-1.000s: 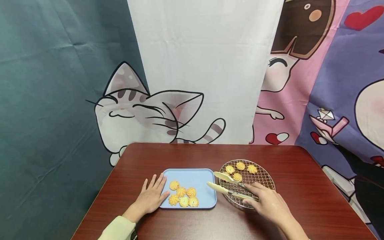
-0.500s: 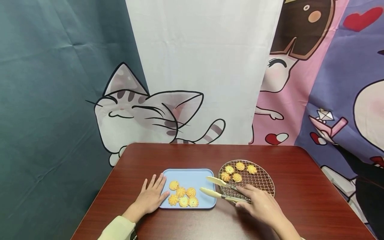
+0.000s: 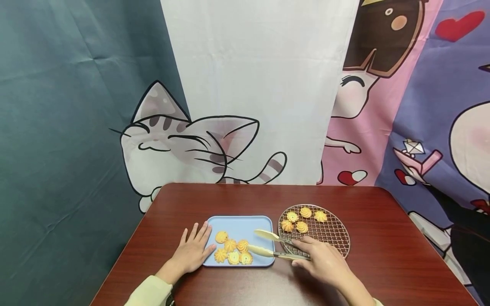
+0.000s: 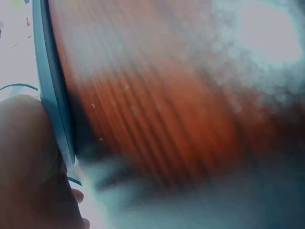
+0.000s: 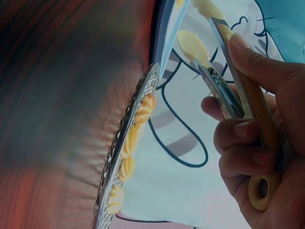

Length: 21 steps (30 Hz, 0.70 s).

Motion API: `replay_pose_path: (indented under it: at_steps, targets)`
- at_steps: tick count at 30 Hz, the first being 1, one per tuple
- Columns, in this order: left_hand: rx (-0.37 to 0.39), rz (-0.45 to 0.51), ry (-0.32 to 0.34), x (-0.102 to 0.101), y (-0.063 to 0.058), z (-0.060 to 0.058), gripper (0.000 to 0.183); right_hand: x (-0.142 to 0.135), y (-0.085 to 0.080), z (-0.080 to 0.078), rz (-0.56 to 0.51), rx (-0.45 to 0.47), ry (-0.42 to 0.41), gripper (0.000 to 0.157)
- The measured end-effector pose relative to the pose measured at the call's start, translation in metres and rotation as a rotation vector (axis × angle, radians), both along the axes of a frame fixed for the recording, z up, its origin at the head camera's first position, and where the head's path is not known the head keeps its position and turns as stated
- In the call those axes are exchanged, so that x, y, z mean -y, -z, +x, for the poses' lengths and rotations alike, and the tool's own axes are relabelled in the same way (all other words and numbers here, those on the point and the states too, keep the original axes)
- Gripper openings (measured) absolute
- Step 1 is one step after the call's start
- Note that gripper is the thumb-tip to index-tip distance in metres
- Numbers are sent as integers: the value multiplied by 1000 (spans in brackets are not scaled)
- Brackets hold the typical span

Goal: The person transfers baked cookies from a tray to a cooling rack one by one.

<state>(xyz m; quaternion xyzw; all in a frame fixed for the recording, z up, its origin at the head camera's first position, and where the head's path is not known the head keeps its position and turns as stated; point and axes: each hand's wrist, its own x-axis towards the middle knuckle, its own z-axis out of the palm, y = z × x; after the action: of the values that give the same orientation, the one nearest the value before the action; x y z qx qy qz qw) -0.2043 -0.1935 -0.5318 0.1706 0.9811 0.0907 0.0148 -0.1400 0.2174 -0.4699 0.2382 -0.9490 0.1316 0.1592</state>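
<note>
My right hand (image 3: 321, 259) grips a pair of tongs (image 5: 224, 76) with pale yellow tips and metal arms. In the head view their spread tips hang over the right part of a blue tray (image 3: 264, 225), with nothing between them. Several swirl-shaped cookies (image 3: 230, 245) lie toward the tray's left and front. On the tray's left edge rests my left hand (image 3: 193, 248), its fingers straight and spread. Beside the tray stands a round wire rack (image 3: 333, 233), partly covered by the right hand; several cookies (image 3: 302, 227) sit on its far left part.
Tray and rack stand close together on a dark red-brown wooden table (image 3: 229, 197). Behind the table's far edge hangs a cloth backdrop (image 3: 264, 76) with cartoon figures. The left wrist view is mostly blurred table surface, with the tray's edge (image 4: 55, 81) at its left.
My right hand has moved left with the tongs, whose tips went from the rack's edge to over the tray. A cookie they partly covered on the rack now shows fully. The left hand stayed put.
</note>
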Motion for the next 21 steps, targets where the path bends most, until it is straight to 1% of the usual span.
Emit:
replay_pose_path:
  at_steps: [7, 14, 18, 21]
  targets:
    - [4, 1, -1, 1, 0, -2, 70, 8, 1, -5, 2, 21, -11, 53]
    - [9, 3, 0, 2, 1, -3, 71, 16, 0, -11, 3, 13, -63, 53]
    - [-4, 27, 6, 2, 3, -2, 70, 20, -1, -15, 5, 22, -87, 51]
    - [-10, 47, 11, 3, 5, -2, 70, 23, -2, -18, 2, 48, -103, 49]
